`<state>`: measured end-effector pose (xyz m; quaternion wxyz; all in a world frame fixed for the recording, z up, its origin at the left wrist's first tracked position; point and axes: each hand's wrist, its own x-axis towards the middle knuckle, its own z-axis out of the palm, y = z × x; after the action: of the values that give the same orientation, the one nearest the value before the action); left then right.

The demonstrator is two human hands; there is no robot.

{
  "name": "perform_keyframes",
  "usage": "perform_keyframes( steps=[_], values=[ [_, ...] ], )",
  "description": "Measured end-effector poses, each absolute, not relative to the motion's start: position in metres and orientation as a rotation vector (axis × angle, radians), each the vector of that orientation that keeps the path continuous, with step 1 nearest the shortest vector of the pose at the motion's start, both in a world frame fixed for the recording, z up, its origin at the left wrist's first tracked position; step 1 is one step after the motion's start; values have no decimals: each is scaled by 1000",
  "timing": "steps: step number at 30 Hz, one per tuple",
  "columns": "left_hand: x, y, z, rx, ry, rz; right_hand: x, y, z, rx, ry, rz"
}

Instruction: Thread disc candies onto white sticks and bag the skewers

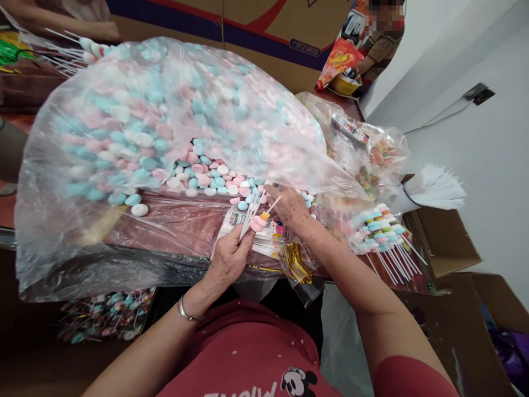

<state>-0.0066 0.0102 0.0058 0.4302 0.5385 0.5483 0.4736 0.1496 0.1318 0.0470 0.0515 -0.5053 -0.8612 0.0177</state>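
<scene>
My left hand [230,255] is closed around several white sticks [251,212]. A stick with pink candies and a yellow piece [259,221] shows just above its thumb. My right hand [288,205] reaches to the lower edge of the candy pile, beside the sticks; its fingertips are hidden among the candies. Pink, blue and white candies [206,175] spill from the opening of a large clear plastic bag [136,116]. Under the held sticks lie white printed cards [264,245], and gold twist ties [297,262] are near my right forearm.
Finished candy skewers [378,229] lie at the right of the table. Behind them are a bundle of white sticks [433,187] and bagged sweets [386,151]. Open cardboard boxes [448,242] stand at the right. Another person's arm [78,25] is at the upper left; a second person is at the upper right.
</scene>
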Motion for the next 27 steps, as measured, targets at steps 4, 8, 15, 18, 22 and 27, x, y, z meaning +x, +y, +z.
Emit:
perform_keyframes(
  steps=[4,8,15,18,22,27],
  values=[
    [-7,10,7,1351,1392,1183,163,127,43,-1445,-2690,38],
    [-7,11,5,1364,1419,1191,194,121,41,-1449,-2537,219],
    [-7,11,1,1366,1428,1181,216,117,44,-1503,-2010,617],
    [-7,11,1,1366,1432,1171,213,114,47,-1464,-2002,615],
    [-7,11,1,1365,1426,1172,208,114,45,-1280,-2196,384],
    [-7,11,1,1367,1425,1175,210,115,38,-1013,-2581,171]
  ],
)
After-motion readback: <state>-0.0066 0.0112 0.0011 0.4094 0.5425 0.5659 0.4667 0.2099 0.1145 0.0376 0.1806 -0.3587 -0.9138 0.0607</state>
